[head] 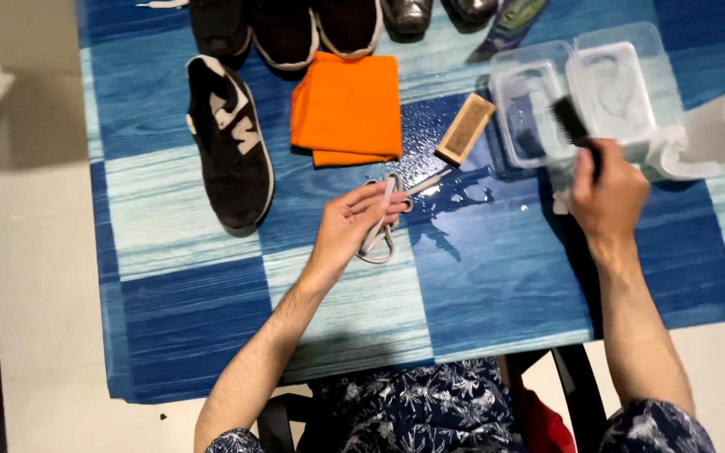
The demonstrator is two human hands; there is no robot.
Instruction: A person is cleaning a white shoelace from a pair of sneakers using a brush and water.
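Left hand [354, 222] pinches pale shoelace [379, 239] mid-table, near wet patch; right hand [607, 195] clenched on black brush [571, 124] over clear tub [539, 109]. Risk: drips soak orange cloth [347, 107], lace slips from loose grip.

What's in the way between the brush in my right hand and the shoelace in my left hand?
Nothing visible. The right hand holds the black brush over the clear tub; the left hand holds the shoelace, with only wet tablecloth between.
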